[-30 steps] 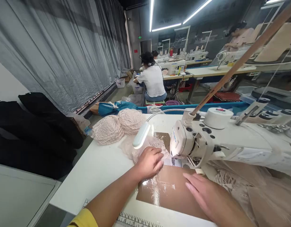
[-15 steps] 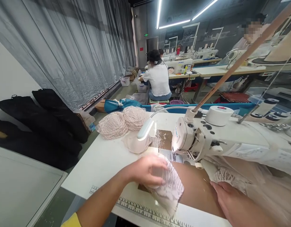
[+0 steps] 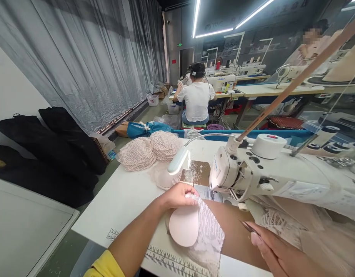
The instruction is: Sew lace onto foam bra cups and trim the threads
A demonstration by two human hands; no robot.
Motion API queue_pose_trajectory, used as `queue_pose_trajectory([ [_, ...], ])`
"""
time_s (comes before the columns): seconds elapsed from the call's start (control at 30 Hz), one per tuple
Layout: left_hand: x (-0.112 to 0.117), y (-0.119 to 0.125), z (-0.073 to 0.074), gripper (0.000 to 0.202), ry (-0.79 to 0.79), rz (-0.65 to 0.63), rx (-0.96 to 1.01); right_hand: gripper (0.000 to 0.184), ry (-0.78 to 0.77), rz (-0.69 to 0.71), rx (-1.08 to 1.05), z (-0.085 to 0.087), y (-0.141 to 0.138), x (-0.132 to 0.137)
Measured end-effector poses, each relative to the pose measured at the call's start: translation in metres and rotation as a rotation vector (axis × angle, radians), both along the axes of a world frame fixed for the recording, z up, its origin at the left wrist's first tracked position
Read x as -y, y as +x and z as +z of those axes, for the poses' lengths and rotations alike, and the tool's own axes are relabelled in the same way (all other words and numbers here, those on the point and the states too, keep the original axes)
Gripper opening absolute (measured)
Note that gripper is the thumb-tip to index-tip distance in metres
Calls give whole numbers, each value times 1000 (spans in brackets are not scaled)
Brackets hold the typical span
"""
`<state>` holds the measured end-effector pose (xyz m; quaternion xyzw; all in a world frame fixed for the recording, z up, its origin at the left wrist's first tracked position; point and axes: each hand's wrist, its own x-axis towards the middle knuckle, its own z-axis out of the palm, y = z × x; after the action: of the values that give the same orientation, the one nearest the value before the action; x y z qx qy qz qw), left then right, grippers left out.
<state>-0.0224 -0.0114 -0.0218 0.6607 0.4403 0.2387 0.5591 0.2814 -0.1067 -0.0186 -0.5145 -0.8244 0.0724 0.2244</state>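
Note:
My left hand [image 3: 181,195] pinches the top edge of a lace bra piece, fingers closed on it. White-patterned lace [image 3: 209,227] hangs to the right of a smooth pale pink foam cup [image 3: 184,227]. The piece rests on the sewing table's front edge, left of the machine head. My right hand [image 3: 268,244] is closed around a slim, pointed metal tool [image 3: 249,227]; I cannot tell whether it is tweezers or thread snips. Its tip points left over the brown surface [image 3: 233,227], apart from the lace.
The sewing machine [image 3: 227,169] stands behind my hands, with a lit lamp [image 3: 177,161] to its left. Stacked lace cups [image 3: 138,154] sit at the back left. Sheer fabric [image 3: 324,234] lies at the right. A ruler strip [image 3: 171,263] runs along the front edge. A co-worker [image 3: 196,98] sits ahead.
My left hand has shifted from across the bra piece to its top edge, uncovering the foam cup. My right hand has turned, showing more of the metal tool. The co-worker ahead has straightened up.

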Motion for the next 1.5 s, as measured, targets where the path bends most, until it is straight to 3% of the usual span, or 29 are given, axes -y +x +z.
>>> queue_pose_trajectory([
  [0.13,5,2,3,34,-77,-30,27,44,-318,-70,-175,13,-40,-10],
  [0.2,7,2,5,34,-106,-38,25,47,-368,-61,-245,18,-55,-20],
  [0.33,10,-2,4,36,-152,-36,35,44,-401,86,-311,20,-69,-39],
  [0.53,13,-2,0,42,-199,-28,151,45,-587,19,-463,7,-74,-47],
  [0.7,14,0,0,44,-247,-46,229,40,-630,14,-492,4,-76,-45],
  [1.03,16,8,5,37,-298,-96,300,35,-635,111,-464,20,-85,-40],
  [1.3,19,5,15,38,-290,-154,178,30,-699,114,-610,25,-91,-38],
  [1.4,17,-2,17,38,-254,-210,125,30,-715,103,-630,23,-89,-39],
  [1.5,14,-7,16,40,-211,-183,77,33,-711,101,-616,18,-85,-40],
])
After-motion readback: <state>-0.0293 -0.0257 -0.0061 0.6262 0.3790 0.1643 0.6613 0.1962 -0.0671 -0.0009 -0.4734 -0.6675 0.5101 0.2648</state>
